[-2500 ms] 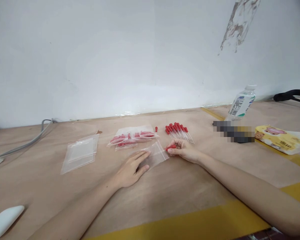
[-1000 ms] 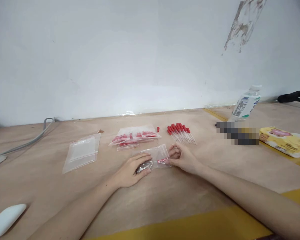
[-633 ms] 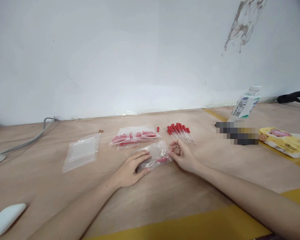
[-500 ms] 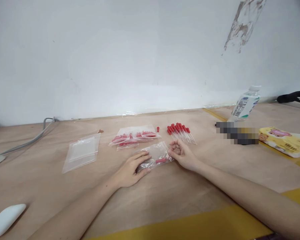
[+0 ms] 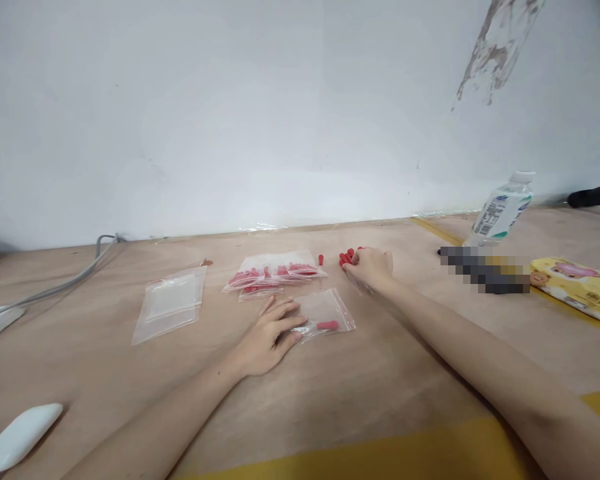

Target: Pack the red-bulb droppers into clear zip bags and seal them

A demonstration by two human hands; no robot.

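Observation:
My left hand point(image 5: 273, 335) lies with spread fingers on the lower left part of a clear zip bag point(image 5: 327, 305), pressing it to the table. Inside that bag lies one dropper with a red bulb point(image 5: 327, 325). At the pile of red-bulbed droppers point(image 5: 347, 257), my right hand point(image 5: 373, 268) is curled, its fingertips together among the bulbs; it covers most of the pile and hides how many it grips. Behind my left hand is a stack of filled bags point(image 5: 280, 268) with red bulbs showing through. A single dropper point(image 5: 321, 260) lies between stack and pile.
Flat, unfilled zip bags point(image 5: 170, 303) lie at the left. A grey cable point(image 5: 80, 277) and a white object point(image 5: 20, 437) are further left. On the right stand a water bottle point(image 5: 504, 208), a blurred dark item point(image 5: 485, 268) and a yellow pack point(image 5: 580, 285). The wall point(image 5: 280, 120) closes the back.
My right hand has left the bag's right edge and reached up and right onto the dropper pile. My left hand stays on the bag. The view has shifted slightly.

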